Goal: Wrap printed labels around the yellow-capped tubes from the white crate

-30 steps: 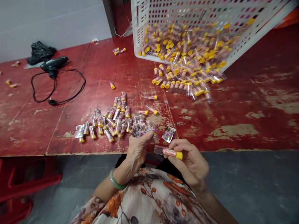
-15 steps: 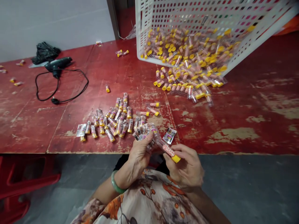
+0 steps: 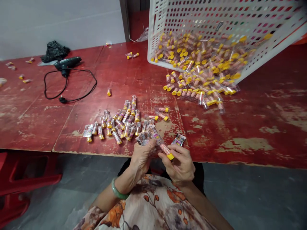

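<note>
My left hand (image 3: 142, 158) is closed on a fan of printed plastic sleeves (image 3: 143, 138) near the table's front edge. Between the thumb and fingers of my right hand (image 3: 180, 164) is a clear tube (image 3: 166, 149) with pink contents and a yellow cap. The tube's far end lies inside a printed sleeve at my left fingertips. Just beyond my right hand a single printed sleeve (image 3: 178, 139) lies on the table. Several sleeved tubes (image 3: 126, 117) are grouped left of my hands, and a few unsleeved tubes (image 3: 162, 115) lie beyond them.
A white perforated basket (image 3: 157, 32) lies tipped at the back right, with many yellow-capped tubes (image 3: 201, 64) spilling onto the red table (image 3: 134, 80). A black heat gun (image 3: 64, 65) with a coiled cord and a black plastic bag (image 3: 54, 51) are at the back left. A red stool (image 3: 45, 183) stands lower left.
The tube has gone further into the sleeve, and my right hand has moved left, closer to my left hand. The whole view has shifted, so the table's items appear further right.
</note>
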The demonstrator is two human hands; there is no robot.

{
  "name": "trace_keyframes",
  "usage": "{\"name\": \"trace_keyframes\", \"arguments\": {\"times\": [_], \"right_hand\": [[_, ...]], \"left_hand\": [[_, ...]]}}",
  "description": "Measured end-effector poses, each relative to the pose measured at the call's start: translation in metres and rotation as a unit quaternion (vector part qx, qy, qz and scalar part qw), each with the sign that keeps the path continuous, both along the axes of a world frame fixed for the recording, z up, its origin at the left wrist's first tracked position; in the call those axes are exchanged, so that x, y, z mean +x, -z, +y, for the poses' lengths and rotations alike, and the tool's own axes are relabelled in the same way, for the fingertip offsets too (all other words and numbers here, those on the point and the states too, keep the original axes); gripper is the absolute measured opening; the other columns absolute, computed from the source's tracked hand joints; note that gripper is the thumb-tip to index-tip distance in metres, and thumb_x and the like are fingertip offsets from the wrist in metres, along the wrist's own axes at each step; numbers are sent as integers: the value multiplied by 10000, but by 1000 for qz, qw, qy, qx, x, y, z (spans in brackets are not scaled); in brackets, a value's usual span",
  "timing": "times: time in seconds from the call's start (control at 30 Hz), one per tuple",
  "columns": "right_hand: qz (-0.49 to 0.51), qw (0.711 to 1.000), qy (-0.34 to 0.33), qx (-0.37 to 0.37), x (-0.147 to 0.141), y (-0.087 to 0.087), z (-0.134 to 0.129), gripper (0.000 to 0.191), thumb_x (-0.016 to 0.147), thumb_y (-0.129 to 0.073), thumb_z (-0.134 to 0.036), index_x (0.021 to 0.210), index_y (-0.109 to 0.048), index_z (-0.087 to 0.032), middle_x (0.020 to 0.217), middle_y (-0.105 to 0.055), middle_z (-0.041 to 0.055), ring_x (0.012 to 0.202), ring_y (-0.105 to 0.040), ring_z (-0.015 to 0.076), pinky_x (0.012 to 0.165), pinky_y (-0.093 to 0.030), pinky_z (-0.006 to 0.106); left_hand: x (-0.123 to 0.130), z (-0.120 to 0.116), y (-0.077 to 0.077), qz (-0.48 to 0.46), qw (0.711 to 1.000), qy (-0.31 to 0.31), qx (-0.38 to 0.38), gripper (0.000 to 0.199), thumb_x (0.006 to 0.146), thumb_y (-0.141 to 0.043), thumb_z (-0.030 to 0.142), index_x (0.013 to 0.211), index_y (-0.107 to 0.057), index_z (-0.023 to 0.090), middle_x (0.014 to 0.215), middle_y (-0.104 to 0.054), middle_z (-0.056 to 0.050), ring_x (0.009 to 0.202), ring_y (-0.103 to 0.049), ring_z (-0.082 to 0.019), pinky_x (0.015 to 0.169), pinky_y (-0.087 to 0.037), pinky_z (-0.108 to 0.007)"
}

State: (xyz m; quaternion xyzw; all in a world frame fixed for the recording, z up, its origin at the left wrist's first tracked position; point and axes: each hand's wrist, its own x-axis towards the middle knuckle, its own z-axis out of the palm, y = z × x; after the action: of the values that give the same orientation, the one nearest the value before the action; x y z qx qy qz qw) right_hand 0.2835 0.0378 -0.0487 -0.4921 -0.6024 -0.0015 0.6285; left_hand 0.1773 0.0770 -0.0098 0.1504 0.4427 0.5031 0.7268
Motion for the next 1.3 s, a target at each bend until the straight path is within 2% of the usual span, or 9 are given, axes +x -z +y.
{"name": "trace_keyframes", "arguments": {"times": [0.1, 0.2, 0.27, 0.4, 0.63, 0.87, 1.07, 1.3], "right_hand": [[-15, 1000, -25, 3, -2, 0, 4, 450, 755, -736, -163, 1157, -553, -248, 1036, -649, 78, 864, -667, 209, 670, -597, 328], [-74, 990, -121, -29, 0, -6, 6, 370, 835, -642, -181, 1196, -564, -204, 1122, -628, 128, 986, -645, 242, 773, -584, 374], [-62, 983, -163, -64, 2, -11, 7, 333, 861, -562, -118, 1184, -574, -198, 1119, -626, 126, 996, -638, 229, 792, -571, 371], [-26, 990, -125, -67, 0, -18, 12, 306, 824, -547, -57, 1084, -602, -209, 994, -654, 90, 899, -648, 199, 742, -565, 348], [-16, 996, -86, -33, -17, -16, 17, 239, 783, -573, -43, 936, -642, -213, 894, -677, 67, 773, -664, 175, 641, -561, 302], [-112, 993, -40, -6, -23, -13, 15, 223, 759, -595, -25, 895, -604, -202, 806, -676, 53, 729, -675, 177, 608, -557, 277], [-47, 998, -30, -35, -22, -13, 19, 363, 762, -602, -52, 1096, -614, -195, 991, -675, 89, 844, -676, 211, 689, -587, 336], [-59, 997, -51, -17, -23, -13, 17, 398, 783, -594, -36, 1128, -640, -227, 988, -695, 66, 847, -684, 198, 725, -588, 328]], "left_hand": [[-7, 0, 2, 3, 1000, 3, 7, 366, 533, -872, 273, 815, -689, 128, 731, -689, -20, 614, -616, -115, 632, -508, -243], [-16, 3, 0, 13, 1000, -11, 13, 368, 559, -860, 273, 861, -699, 139, 821, -705, -35, 681, -636, -128, 693, -519, -260], [-22, 4, -2, 17, 1000, 4, 13, 346, 571, -852, 279, 851, -697, 145, 874, -710, -47, 712, -645, -148, 691, -527, -283], [-27, 3, -4, 11, 1000, 27, 0, 311, 551, -859, 267, 776, -690, 132, 809, -705, -43, 681, -635, -155, 645, -532, -288], [-29, -2, -7, 32, 999, 2, 10, 344, 529, -870, 248, 810, -707, 135, 772, -708, -36, 647, -639, -150, 633, -541, -280], [-34, -2, -4, 45, 999, 6, 15, 312, 539, -866, 266, 768, -703, 129, 722, -701, -34, 613, -630, -136, 609, -528, -248], [-34, -8, -2, -2, 999, 41, 5, 324, 554, -862, 248, 808, -703, 127, 760, -700, -31, 628, -620, -120, 657, -533, -252], [-38, -1, -8, -7, 999, 46, 21, 309, 597, -839, 236, 853, -701, 130, 795, -705, -24, 676, -629, -121, 659, -525, -238]]}}
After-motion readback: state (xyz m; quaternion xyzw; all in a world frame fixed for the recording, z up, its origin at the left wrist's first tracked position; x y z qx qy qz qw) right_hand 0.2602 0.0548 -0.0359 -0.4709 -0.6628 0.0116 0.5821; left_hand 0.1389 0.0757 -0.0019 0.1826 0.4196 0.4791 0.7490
